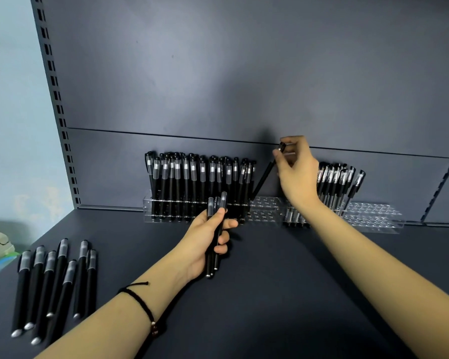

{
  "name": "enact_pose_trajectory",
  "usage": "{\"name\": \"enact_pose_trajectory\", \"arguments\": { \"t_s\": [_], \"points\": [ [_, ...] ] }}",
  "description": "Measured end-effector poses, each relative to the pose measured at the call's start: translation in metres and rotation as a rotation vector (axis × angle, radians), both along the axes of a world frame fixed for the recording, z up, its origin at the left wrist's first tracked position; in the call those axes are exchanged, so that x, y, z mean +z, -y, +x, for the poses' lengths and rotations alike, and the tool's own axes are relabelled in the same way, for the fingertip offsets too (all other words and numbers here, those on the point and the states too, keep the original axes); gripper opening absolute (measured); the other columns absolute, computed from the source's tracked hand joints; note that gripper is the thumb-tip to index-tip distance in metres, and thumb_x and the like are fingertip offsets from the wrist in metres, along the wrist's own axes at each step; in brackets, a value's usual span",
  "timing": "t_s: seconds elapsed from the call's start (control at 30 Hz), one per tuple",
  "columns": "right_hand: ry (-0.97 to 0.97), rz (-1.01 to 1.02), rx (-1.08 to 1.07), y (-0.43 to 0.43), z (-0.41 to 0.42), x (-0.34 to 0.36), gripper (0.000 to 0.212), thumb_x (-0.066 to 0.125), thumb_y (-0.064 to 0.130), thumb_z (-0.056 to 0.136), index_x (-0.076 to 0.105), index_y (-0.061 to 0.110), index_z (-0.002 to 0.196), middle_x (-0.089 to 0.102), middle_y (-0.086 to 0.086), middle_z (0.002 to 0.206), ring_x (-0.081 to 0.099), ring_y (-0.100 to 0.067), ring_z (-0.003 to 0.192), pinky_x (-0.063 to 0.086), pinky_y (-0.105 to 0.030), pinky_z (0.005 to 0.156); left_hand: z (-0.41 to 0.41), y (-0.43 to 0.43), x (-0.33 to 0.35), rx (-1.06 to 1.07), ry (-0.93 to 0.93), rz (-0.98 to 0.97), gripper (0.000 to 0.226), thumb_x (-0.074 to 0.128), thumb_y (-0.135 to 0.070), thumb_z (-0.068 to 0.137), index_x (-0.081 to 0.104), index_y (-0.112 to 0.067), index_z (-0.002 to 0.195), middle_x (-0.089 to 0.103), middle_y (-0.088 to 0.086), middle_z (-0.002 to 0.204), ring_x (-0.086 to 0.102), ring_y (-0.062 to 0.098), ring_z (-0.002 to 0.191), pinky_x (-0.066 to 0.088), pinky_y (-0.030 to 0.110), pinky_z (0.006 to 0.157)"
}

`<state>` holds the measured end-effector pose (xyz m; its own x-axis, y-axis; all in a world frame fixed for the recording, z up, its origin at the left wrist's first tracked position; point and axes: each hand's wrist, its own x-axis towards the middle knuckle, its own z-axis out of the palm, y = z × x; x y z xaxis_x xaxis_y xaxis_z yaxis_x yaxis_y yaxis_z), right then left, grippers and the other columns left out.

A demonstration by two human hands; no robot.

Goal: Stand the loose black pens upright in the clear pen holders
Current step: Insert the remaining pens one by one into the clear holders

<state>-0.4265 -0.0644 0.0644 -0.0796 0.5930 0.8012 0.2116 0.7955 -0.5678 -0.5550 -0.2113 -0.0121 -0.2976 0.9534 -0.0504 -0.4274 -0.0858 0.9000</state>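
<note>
Dark grey worktop (270, 294) fills the near view and runs back to a grey panel (244, 73). Taking the left pen holder (265, 211) as the landmark, everything sits as follows.

Nearest, well in front of it and to its left, seven or so loose black pens (55, 283) lie side by side on the worktop, caps pointing away and silver tips toward the viewer. A black cord bracelet (140, 304) circles the left wrist.

Just in front of the holder, the left hand (205, 237) has its fingers curled round a small bundle of pens (219, 203), held roughly upright with the frosted caps up and the tips below the palm.

The left pen holder is clear and stands against the panel. A dense row of standing pens (192, 177) fills most of it, while its right end shows open holes.

Above that right end, the right hand (296, 172) pinches the cap end of a single pen (263, 177) between thumb and fingertips. This pen leans, with its lower end down at the holder's right part, beside the last standing pen.

To the right of the landmark stands the right pen holder (373, 213), partly behind the right wrist, with more upright pens (337, 180) in its left part.

Far left of the landmark, a slotted metal upright (55, 99) edges the panel.
</note>
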Motion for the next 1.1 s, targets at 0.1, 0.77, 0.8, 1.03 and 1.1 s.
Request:
{"name": "enact_pose_trajectory", "arguments": {
  "t_s": [0.1,0.77,0.8,1.03,1.1],
  "points": [
    [0.015,0.027,-0.002,-0.002,-0.003,-0.003,0.018,0.062,0.01,0.092,0.056,0.007,0.109,0.058,0.014,0.082,0.057,0.008,0.068,0.046,-0.011,0.064,-0.001,0.0,0.0,-0.01,-0.005,0.008,0.015,0.049,-0.024,0.101,0.051,-0.012,0.109,0.064,0.0,0.069,0.036,0.007,0.042,0.028,0.017,0.035],
    [0.329,-0.106,0.244,0.04,-0.017,-0.02,0.015,0.06,0.034,0.094,0.069,0.023,0.098,0.066,0.006,0.086,0.058,-0.006,0.076,0.045,-0.018,0.07,0.003,0.004,0.003,-0.021,-0.052,0.079,0.025,0.056,-0.03,0.096,0.061,-0.012,0.112,0.062,-0.001,0.071,0.041,0.005,0.049,0.028,0.014,0.038],
    [0.36,-0.187,0.306,0.045,-0.019,-0.021,0.015,0.062,0.033,0.092,0.07,0.021,0.093,0.068,0.008,0.082,0.058,-0.002,0.073,0.045,-0.017,0.068,0.003,0.004,0.003,-0.025,-0.055,0.087,0.024,0.055,-0.03,0.096,0.062,-0.013,0.111,0.062,-0.001,0.073,0.041,0.004,0.05,0.029,0.014,0.038],
    [0.329,-0.471,0.612,0.054,-0.018,-0.023,0.026,0.065,0.015,0.091,0.062,0.021,0.116,0.07,0.001,0.081,0.063,-0.005,0.075,0.053,-0.02,0.074,0.002,0.003,0.005,0.0,-0.102,0.121,0.028,0.052,-0.033,0.097,0.064,-0.012,0.111,0.065,0.002,0.08,0.044,0.005,0.049,0.031,0.015,0.039],
    [0.209,-0.497,0.574,0.051,-0.017,-0.019,0.03,0.064,0.01,0.091,0.057,0.017,0.119,0.071,-0.004,0.084,0.065,-0.011,0.076,0.054,-0.021,0.069,0.003,0.003,0.005,-0.001,-0.089,0.098,0.028,0.052,-0.033,0.097,0.061,-0.011,0.112,0.071,0.005,0.083,0.049,0.007,0.048,0.033,0.016,0.039]
  ]
}}
